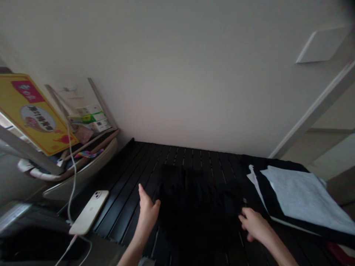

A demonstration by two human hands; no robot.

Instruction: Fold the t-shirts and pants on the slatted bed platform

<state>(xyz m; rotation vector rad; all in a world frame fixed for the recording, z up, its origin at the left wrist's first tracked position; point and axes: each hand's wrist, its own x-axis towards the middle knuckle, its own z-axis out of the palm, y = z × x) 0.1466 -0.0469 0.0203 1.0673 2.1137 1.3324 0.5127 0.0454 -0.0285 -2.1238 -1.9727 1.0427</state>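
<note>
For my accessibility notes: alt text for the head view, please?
The left hand and right hand reach to either side of a black garment lying on a black slatted surface. A cream phone with a white cable lies to the left; a pale sheet lies to the right.

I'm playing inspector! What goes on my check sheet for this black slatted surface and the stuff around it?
Surface: black slatted board, dark and ridged.
Job's things: black cloth, lying bunched between the hands.
Clutter: cream phone near the left edge; pale sheet on black fabric at right; yellow sign and small box at far left.
Hands: left hand open beside the cloth; right hand open at the cloth's right side, holding nothing.
Cables: white cable hangs down beside the phone.
Surroundings: pale wall behind; white frame at right.
</note>
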